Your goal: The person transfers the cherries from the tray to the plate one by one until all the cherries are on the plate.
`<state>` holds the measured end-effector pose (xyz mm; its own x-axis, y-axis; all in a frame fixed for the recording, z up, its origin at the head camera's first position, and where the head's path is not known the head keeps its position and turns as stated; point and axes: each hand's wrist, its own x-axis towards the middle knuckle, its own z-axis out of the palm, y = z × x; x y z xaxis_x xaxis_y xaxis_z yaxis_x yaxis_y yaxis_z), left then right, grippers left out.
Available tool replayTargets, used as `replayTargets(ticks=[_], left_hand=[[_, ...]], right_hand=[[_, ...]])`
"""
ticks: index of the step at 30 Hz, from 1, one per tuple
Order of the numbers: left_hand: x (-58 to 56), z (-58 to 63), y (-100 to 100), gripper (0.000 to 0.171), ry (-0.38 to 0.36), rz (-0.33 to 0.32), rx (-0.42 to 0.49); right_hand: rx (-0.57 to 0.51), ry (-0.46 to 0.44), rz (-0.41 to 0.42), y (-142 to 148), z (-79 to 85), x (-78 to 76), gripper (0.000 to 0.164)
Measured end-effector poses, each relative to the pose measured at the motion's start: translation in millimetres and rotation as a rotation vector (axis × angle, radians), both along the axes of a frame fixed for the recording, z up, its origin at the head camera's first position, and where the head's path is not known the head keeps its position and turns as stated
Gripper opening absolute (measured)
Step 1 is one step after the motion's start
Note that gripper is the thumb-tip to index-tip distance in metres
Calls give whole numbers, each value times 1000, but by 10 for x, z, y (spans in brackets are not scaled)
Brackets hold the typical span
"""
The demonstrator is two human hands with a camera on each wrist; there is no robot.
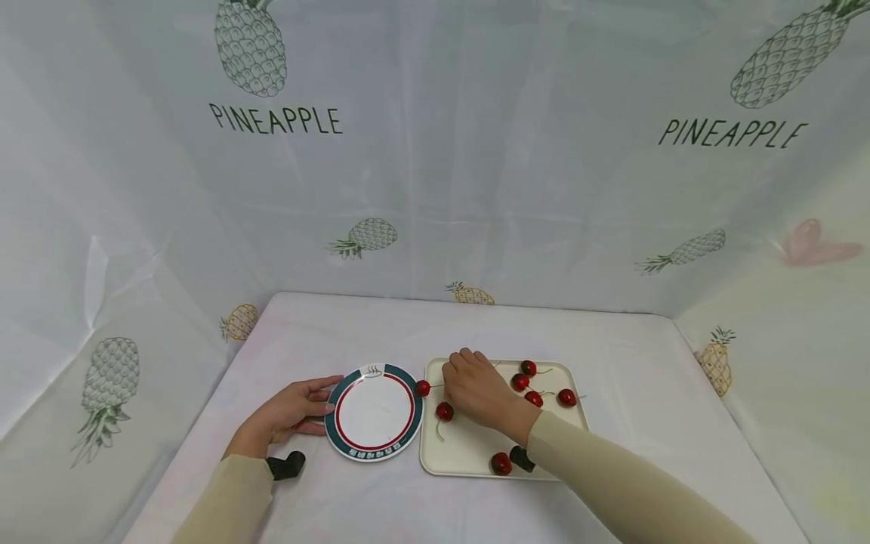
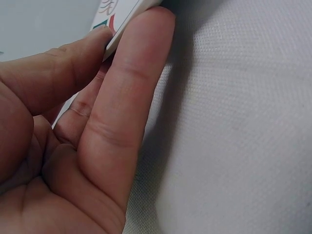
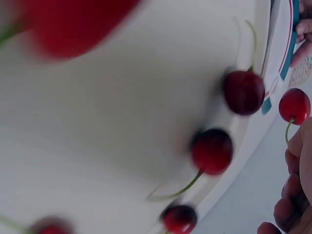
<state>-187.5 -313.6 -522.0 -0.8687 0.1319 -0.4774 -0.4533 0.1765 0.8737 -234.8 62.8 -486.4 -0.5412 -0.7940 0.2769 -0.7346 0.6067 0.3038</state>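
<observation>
Far left on the white cloth (image 1: 340,506): the left hand (image 1: 294,408), at the near-left edge of a plate (image 1: 374,412), a white one with a teal band and a red ring. Grip is partial, not a fist. The left wrist view shows the rim pinched, thumb on the upper face, a long finger laid against the underside. Likely held by the edge to steady it while leaving the middle uncovered.

Next, over the narrow gap between plate and tray, just by the plate's right rim: one red cherry (image 1: 423,388), its stem (image 3: 288,131) running back to the right hand (image 1: 479,389). That hand is closed down to a small pinch, other fingers curled in. Holding by the stem probably spares the fruit from pressure. Fingertips are mostly hidden from above, and I can't judge for certain how high the cherry hangs.

Under and around the right hand: a cream tray (image 1: 465,449), set close beside the plate, presumably to keep the reach short. A lone cherry (image 1: 445,412) lies near its left side; a front cherry (image 1: 501,463) sits by the near edge, beside the black wrist gear (image 1: 521,458).

Farther right: a loose group of four cherries (image 1: 520,381), stems pointing various ways.
</observation>
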Motion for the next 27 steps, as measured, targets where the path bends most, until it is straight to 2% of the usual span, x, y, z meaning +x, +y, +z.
replayTargets(ticks=[4,12,16,27], left_hand=[[13,7,14,67,2,-6,13],[19,-24,14,65,2,3,9],[35,-17,3,64,6,15,-4],[29,-4,9,64,23,16,-25]], right_hand=[[32,-33,-12,-261,-7,-4,18],[94,-117,-79,-714,-145,-1,22],[104,-156,-103,-865,-203,12,22],[92,-189,-123,-1169,-232,58,26]])
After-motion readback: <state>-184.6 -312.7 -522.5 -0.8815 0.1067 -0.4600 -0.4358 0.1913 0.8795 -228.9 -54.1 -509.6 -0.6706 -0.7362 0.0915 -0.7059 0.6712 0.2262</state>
